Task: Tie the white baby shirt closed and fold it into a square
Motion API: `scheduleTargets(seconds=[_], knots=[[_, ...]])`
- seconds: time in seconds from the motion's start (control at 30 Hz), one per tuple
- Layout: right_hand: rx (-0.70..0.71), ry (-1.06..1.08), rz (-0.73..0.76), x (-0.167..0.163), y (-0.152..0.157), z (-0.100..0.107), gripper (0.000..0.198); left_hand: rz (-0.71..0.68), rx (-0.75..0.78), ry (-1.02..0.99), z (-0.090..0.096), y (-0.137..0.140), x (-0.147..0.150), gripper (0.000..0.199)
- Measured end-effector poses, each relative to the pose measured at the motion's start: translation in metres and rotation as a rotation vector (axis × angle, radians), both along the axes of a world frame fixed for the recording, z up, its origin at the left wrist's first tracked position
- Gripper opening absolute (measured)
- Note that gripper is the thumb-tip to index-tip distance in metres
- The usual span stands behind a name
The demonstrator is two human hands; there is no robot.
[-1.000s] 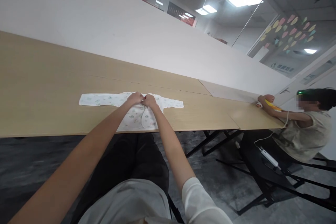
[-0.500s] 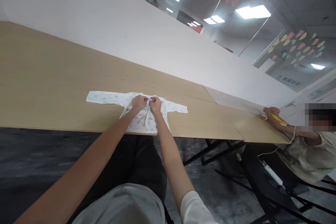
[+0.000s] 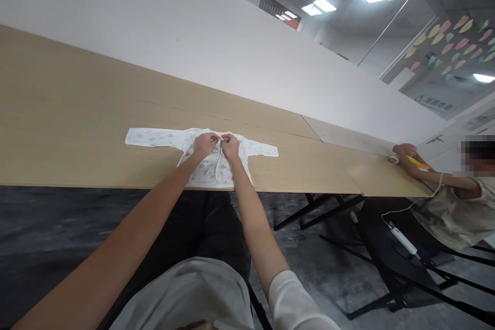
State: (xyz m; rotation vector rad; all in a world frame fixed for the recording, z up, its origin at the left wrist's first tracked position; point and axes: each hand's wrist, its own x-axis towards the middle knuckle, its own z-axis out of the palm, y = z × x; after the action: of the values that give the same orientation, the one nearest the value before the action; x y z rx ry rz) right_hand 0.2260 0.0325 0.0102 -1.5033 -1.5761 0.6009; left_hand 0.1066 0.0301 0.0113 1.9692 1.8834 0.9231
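Observation:
A small white printed baby shirt (image 3: 207, 170) lies spread on the table, its two long sleeves stretched out to the sides. My left hand (image 3: 205, 145) and my right hand (image 3: 230, 146) meet at the neck end of its front opening. Both hands are closed, with fingertips pinching the shirt's front edges close together. Whether a tie or a snap sits between the fingertips is too small to make out. Below the hands, the front edge of the opening runs down toward the hem near the table's edge.
The long wooden table (image 3: 77, 108) runs along a white partition (image 3: 216, 46). At the right another person (image 3: 460, 201) reaches over the table, holding a doll (image 3: 410, 150). Near that person stands a black folding chair (image 3: 386, 242) with a white power strip (image 3: 404, 241) on it.
The camera view has tilted slightly, so the scene shifts up a little. My hands stay at the shirt's neck, fingertips still pinched and a touch closer together.

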Motion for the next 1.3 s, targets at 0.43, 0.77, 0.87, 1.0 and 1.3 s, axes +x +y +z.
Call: scheduleTargets(seconds=[0.43,0.77,0.87,1.0,1.3], knots=[[0.01,-0.042,0.0,0.0001,-0.0027,0.0022,0.033,0.001,0.013,-0.119,-0.0002,-0.0026,-0.002,0.033],[0.004,-0.067,-0.012,-0.0021,-0.0016,0.0027,0.025,-0.004,-0.001,-0.043,-0.0003,-0.0018,-0.0009,0.031],[0.006,-0.04,-0.03,-0.003,-0.0003,0.0022,0.022,0.012,0.008,0.004,-0.0005,-0.0008,0.0001,0.032],[0.007,-0.03,-0.043,-0.0031,0.0017,0.0016,0.024,0.037,0.024,0.022,0.0005,-0.0012,0.0001,0.031],[-0.001,-0.138,-0.014,-0.0001,0.0053,-0.0019,0.025,0.137,-0.018,0.047,0.0061,-0.0017,0.0012,0.029]])
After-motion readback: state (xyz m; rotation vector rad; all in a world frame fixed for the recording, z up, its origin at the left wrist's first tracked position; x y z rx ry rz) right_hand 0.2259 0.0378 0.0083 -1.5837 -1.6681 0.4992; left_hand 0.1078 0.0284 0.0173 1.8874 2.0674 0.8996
